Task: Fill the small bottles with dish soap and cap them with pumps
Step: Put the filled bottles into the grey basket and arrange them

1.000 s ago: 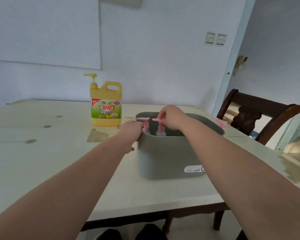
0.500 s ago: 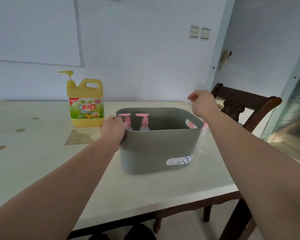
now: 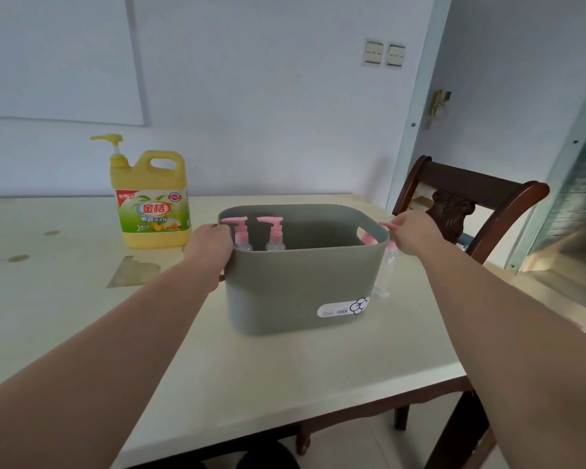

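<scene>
your left hand (image 3: pixel 211 247) is curled over the left end of the one grey bin (image 3: pixel 301 286), fingers hooked over the rim and gripping it. the bin stands upright on the pale table (image 3: pixel 65 299), near the front right corner, with one white sticker (image 3: pixel 342 308) on the wall facing you.

inside the bin you have two small bottles, both capped with pink pumps and both upright at the left end: the first bottle (image 3: pixel 241 235) is just beside your left fingers, the second bottle (image 3: pixel 274 235) is just to its right. the rest of the bin's inside is hidden from you by the near wall.

your right hand (image 3: pixel 415 236) is outside the bin at its right end, fingers curled in narrow and pinching the pink pump head of a third bottle (image 3: pixel 389 265), a clear one standing on the table against the bin's right wall. a bit of pink (image 3: pixel 366 237) shows through the handle slot; you cannot tell whether it belongs to that bottle or to another.

one yellow dish soap jug (image 3: pixel 151 204) with its own yellow pump stands upright on the table behind your left hand, apart from the bin. one dark wooden chair (image 3: pixel 467 201) sits past the table's right end, and two wall switches (image 3: pixel 384 55) are side by side above it.
</scene>
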`<state>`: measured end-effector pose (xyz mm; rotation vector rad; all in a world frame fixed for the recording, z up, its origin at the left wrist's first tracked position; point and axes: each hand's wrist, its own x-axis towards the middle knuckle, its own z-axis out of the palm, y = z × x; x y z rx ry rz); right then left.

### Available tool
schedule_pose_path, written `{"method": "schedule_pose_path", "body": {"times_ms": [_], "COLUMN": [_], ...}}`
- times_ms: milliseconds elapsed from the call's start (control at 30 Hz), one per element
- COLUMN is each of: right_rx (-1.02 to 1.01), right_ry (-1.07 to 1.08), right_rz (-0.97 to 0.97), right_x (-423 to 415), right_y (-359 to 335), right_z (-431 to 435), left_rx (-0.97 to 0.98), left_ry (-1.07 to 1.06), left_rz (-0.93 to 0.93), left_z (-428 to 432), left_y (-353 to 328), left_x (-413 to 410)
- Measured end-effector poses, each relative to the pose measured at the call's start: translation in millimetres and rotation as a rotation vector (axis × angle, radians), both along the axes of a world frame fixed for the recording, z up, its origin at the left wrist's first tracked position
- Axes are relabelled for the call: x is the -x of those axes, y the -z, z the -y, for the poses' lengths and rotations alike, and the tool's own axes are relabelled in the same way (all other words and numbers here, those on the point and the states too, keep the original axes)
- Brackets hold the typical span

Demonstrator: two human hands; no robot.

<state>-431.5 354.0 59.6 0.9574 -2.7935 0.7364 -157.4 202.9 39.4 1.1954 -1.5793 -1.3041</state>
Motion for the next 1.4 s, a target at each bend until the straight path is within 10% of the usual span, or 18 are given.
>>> {"method": "schedule_pose_path", "body": {"times_ms": [300, 733, 933, 1400], "right_rx": [0.205, 0.725, 0.411, -0.165], "right_ry": [0.103, -0.293, -0.387, -0.416], "right_rz": [-0.102, -0.383, -0.019, -0.059], "right_x": [-21, -93, -95, -109], "right_y": [-28, -83, -59, -28], "right_z": [8, 18, 48, 91], "left_rx": [0.000, -0.005, -0.028, -0.075], "left_ry": [0.043, 0.097, 0.086, 0.067], "left_rz": [0.034, 0.041, 0.040, -0.031], "left_z": [-1, -6, -6, 3], "left_y": [-2, -7, -7, -1], "left_x": [-3, -11, -13, -19]}}
